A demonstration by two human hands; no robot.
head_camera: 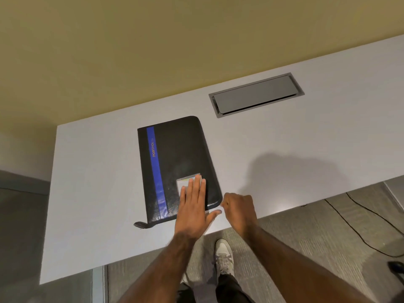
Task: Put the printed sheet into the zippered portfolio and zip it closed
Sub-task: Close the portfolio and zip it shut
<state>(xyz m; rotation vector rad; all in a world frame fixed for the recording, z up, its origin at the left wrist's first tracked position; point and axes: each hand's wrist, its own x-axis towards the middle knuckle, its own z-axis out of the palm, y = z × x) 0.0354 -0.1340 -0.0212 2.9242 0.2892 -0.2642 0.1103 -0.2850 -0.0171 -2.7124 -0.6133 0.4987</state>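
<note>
Portfolio (175,167) flat under left hand (193,206), right hand (239,212) at its corner.

Black zippered portfolio (179,162) with blue stripe (lettered "PORTFOL…"), lying flat and closed at frame centre, pull tab trailing lower left.

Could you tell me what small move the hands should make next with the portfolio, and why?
Probably the right hand should draw the zipper on around the near right corner. The portfolio lies shut on the table, the left hand presses flat on its cover, and the right hand is pinched at that corner. No printed sheet is in view, and I cannot see the pull itself.
</note>
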